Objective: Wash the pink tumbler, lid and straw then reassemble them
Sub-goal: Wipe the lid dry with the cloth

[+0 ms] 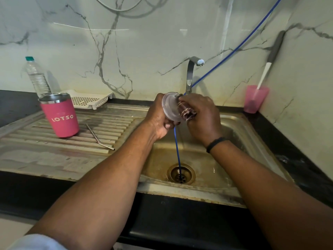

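The pink tumbler (60, 117), marked LOTSO, stands upright and lidless on the steel drainboard (32, 156) at the left. A bent metal straw (100, 137) lies on the drainboard just right of it. Over the sink, my left hand (158, 118) grips the clear round lid (169, 108) on edge. My right hand (201, 116) grips a dark scrubber (187, 111) pressed against the lid's face.
The steel sink basin (234, 139) has a drain (181, 174) with a blue tube (177, 147) running into it. A tap (191, 73) rises behind my hands. Back left are a water bottle (37, 76) and white rack (88, 100). A pink cup (255, 98) with a brush stands at right.
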